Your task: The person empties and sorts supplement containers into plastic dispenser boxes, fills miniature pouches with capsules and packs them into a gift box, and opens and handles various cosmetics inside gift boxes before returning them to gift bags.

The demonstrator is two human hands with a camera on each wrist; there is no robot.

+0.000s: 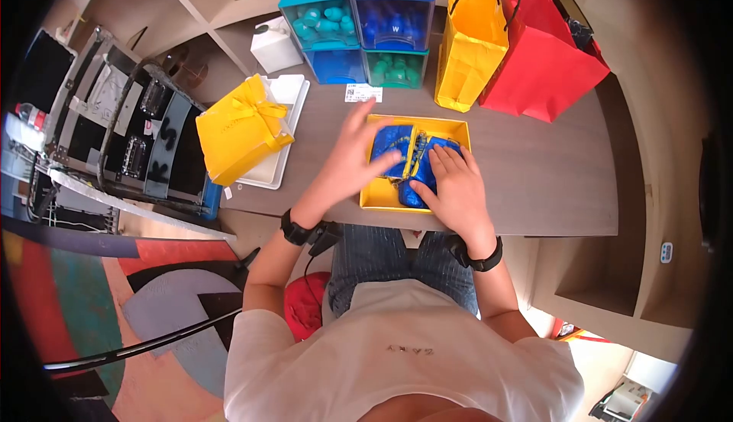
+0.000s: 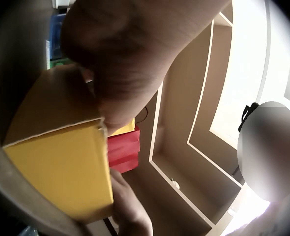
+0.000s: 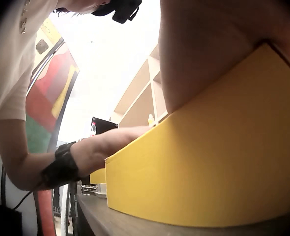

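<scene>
An open yellow box (image 1: 376, 194) sits near the front edge of the table. Inside it lie a shiny blue packet (image 1: 391, 138) on the left and another blue packet (image 1: 413, 195) on the right, with dark and yellow cord-like strands between them. My right hand (image 1: 460, 193) lies flat over the right packet, fingers extended and pressing on it. Over the box's left side is my left hand (image 1: 350, 159), fingers spread, holding nothing and partly covering the left packet. In the right wrist view the box's wall (image 3: 204, 162) hides the packets.
Left of the box, a yellow ribboned box (image 1: 243, 130) leans on a white tray (image 1: 285, 90). Behind stand stacked teal and blue bins (image 1: 393, 29). A yellow bag (image 1: 467, 56) and a red bag (image 1: 542, 56) stand back right. A printed label (image 1: 363, 93) lies before the bins.
</scene>
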